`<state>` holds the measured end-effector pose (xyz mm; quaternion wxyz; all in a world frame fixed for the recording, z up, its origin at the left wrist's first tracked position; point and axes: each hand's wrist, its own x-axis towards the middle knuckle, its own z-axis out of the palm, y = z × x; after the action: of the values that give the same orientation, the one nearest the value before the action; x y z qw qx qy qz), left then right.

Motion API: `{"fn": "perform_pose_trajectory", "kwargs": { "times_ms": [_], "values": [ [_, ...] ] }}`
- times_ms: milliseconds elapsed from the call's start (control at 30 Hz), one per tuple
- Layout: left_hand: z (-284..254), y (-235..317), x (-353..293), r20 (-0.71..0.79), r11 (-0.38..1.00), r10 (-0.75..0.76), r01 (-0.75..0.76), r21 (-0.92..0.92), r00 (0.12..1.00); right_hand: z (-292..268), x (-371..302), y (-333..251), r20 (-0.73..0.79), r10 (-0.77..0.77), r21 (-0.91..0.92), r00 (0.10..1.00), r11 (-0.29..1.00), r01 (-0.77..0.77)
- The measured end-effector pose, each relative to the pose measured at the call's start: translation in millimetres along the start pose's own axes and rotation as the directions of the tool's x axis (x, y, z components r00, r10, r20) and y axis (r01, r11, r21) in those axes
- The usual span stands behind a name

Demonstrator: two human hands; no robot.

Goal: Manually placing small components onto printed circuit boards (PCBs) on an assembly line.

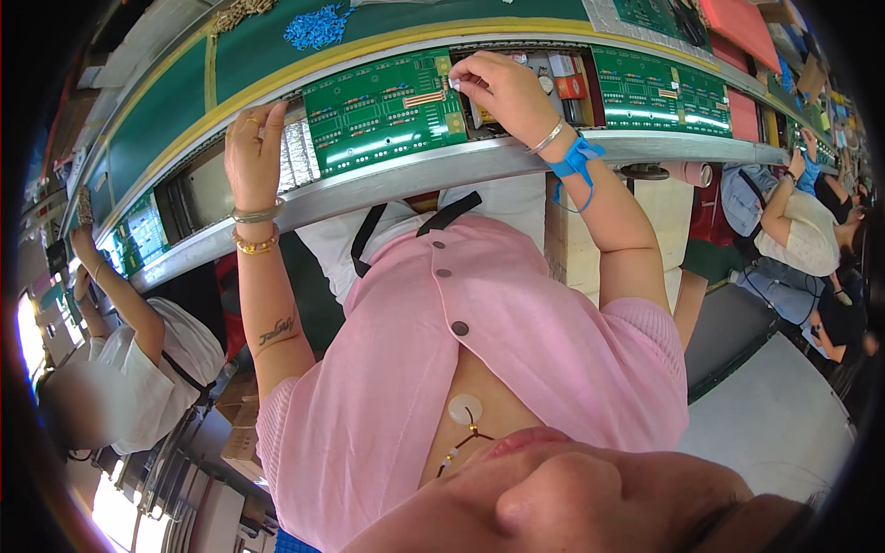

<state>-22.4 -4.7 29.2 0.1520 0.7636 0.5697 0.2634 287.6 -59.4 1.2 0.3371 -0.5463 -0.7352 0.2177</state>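
Observation:
A green circuit board (383,115) with small parts in rows lies on the metal rail line in front of me. At its right end, my right hand (505,90) pinches a small whitish piece (454,84) between thumb and fingertips, close to the board's edge. A blue wrist strap (577,158) circles my right wrist. My left hand (253,158) is raised by the board's left end, fingers bent and thumb apart, with nothing visible in it. Beside it a silvery sheet (300,152) shows between the rails.
Another populated green board (659,92) sits farther right on the line, and one more (138,235) at the left. Blue small parts (316,28) are heaped on the green bench behind. A red box (569,78) lies between the rails. Co-workers sit on both sides.

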Motion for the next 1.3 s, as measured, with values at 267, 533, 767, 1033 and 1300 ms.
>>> {"fn": "perform_pose_trajectory", "kwargs": {
  "times_ms": [267, 533, 767, 1033, 1300],
  "values": [
    [9, -11, -19, 0.042, 0.999, -0.038, 0.038, -0.013, 0.998, 3, 14, -2, 0.016, -0.077, -0.089, 0.997, 0.993, 0.078],
    [15, -9, -20, 0.097, 1.000, -0.015, 0.016, -0.012, 0.995, 10, 21, -10, 0.078, -0.159, -0.239, 0.984, 0.955, 0.174],
    [16, 2, -12, 0.137, 0.999, -0.034, 0.030, 0.029, 0.990, 6, 7, -50, 0.115, -0.329, -0.082, 0.938, 0.937, 0.339],
    [47, 57, 6, 0.288, 0.949, 0.309, -0.274, -0.155, 0.906, 77, -15, -80, 0.080, -0.387, 0.169, 0.918, 0.913, 0.370],
    [54, 79, 17, 0.262, 0.921, 0.381, -0.341, -0.188, 0.886, 36, -25, -53, 0.171, -0.198, -0.069, 0.965, 0.975, 0.212]
  ]
}}
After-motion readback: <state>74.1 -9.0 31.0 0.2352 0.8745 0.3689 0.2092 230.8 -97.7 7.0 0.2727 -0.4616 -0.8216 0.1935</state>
